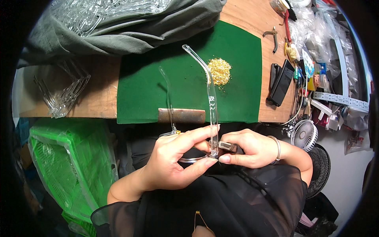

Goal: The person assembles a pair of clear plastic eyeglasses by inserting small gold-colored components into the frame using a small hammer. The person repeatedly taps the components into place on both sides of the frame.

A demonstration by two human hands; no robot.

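Note:
My left hand point(173, 158) is closed on a pair of clear eyeglass frames point(211, 102), held above my lap at the table's near edge. One transparent temple stands up over the green mat; the other temple point(169, 89) rises farther left. Fingers partly hide the front rim. Closed around a small dark metal tool with a squared tip point(227, 146), my right hand point(250, 149) brings it beside the frame's hinge corner. Its exact kind is unclear, and contact with the hinge cannot be made out. A pile of tiny gold-coloured parts point(219, 72) lies on the mat.
A green mat point(241, 98) covers the table's middle. Clear frames fill a grey cloth point(130, 41) at far left; more temples point(65, 93) lie below. Right are pliers point(272, 38), a phone point(282, 83) and a fan point(304, 134). A green crate point(71, 158) stands left.

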